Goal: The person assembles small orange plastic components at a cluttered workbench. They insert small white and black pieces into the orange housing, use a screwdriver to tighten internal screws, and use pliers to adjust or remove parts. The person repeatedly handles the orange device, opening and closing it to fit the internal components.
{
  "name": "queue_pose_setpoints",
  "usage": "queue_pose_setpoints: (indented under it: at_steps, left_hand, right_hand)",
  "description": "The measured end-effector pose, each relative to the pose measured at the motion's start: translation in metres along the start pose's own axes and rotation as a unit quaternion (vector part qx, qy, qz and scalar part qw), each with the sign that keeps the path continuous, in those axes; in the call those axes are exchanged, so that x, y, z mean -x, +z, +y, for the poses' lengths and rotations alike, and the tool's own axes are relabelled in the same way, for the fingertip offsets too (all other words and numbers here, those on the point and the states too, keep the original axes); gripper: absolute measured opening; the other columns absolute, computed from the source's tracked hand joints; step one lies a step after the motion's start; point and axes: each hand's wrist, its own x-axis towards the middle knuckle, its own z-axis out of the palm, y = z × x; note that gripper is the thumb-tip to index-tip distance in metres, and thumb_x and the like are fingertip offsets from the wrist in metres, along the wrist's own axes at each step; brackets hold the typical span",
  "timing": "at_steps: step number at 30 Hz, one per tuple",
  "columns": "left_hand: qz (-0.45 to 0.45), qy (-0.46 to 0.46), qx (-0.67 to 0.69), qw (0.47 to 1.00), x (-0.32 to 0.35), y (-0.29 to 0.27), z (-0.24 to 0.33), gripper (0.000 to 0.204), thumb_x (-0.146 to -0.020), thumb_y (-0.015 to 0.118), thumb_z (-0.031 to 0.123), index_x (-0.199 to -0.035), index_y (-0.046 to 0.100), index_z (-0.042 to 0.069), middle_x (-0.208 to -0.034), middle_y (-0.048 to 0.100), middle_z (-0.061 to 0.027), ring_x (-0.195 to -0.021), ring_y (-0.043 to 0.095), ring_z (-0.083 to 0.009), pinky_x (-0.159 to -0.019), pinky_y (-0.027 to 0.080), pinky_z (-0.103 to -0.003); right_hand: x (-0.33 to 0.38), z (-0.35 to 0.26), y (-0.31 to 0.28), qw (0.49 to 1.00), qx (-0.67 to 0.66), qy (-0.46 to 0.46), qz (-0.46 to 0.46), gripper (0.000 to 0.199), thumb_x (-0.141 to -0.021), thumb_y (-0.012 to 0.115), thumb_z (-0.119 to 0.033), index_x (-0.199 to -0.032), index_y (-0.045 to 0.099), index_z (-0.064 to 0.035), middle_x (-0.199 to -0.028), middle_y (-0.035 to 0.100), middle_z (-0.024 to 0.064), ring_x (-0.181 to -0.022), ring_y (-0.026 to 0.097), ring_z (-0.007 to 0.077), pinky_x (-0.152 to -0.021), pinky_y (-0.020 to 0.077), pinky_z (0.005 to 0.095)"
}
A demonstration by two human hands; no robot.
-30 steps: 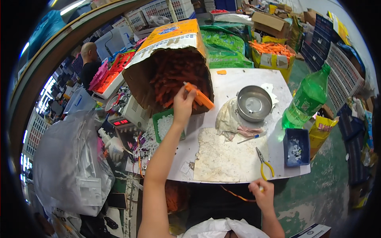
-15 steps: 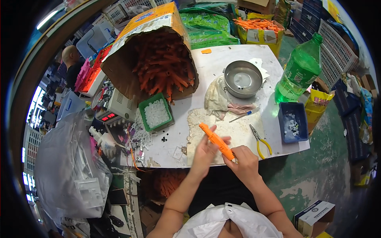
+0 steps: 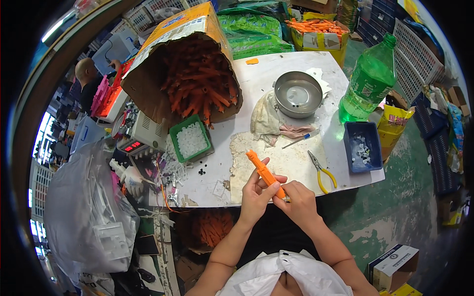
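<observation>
Orange plastic piece (image 3: 264, 172), long and slim, held tilted just above the near edge of the white table (image 3: 256, 81), over a worn, stained mat (image 3: 276, 163). Best handled with a steady pinch low on the shaft, tip kept clear of the fingers, work kept over the mat so small bits stay caught.

Far left: crinkled clear plastic bag (image 3: 84, 212), soft and glossy. Next, a torn cardboard sack (image 3: 173, 54) lying open, crammed with matching orange pieces (image 3: 202, 89), smooth and rod-like. Below it, a green square tray (image 3: 191, 142) of small white parts.

Left hand (image 3: 256, 195) curled around the lower middle of the orange plastic piece, fingers closed on it. Right hand (image 3: 296, 202) closed at its lower end, fingertips pinched there; anything else in that pinch impossible to tell.

Further right: crumpled cloth (image 3: 266, 118), round metal bowl (image 3: 297, 93), shiny and shallow, yellow-handled pliers (image 3: 322, 172), blue box (image 3: 363, 147) of tiny pale bits, green translucent bottle (image 3: 370, 81).
</observation>
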Motion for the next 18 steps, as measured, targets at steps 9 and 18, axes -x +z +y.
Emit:
queue_pose_setpoints:
  at_steps: [9, 18]
  left_hand:
    - [0.015, -0.045, 0.017, 0.999, 0.002, -0.004, -0.016, 0.063, -0.091, 0.059, 0.005, -0.145, 0.028, 0.003, -0.106, 0.066, -0.0133, -0.095, 0.063, -0.0138, -0.086, 0.050, -0.028]
    - [-0.018, -0.015, 0.002, 1.000, 0.006, -0.012, -0.020, 0.064, -0.094, 0.058, 0.013, -0.148, 0.024, 0.003, -0.107, 0.066, -0.0133, -0.096, 0.061, -0.0124, -0.089, 0.048, -0.028]
  right_hand:
    - [0.008, 0.003, 0.005, 0.999, 0.007, 0.026, -0.024, 0.025, -0.069, 0.077, -0.015, -0.080, 0.057, -0.0051, -0.071, 0.058, 0.0084, -0.064, 0.060, 0.0258, -0.055, 0.0479, 0.0362]
    - [0.008, 0.000, 0.009, 0.998, -0.027, 0.048, -0.023, 0.022, -0.071, 0.076, -0.011, -0.078, 0.057, -0.0033, -0.069, 0.056, 0.0101, -0.061, 0.057, 0.0276, -0.053, 0.0448, 0.0371]
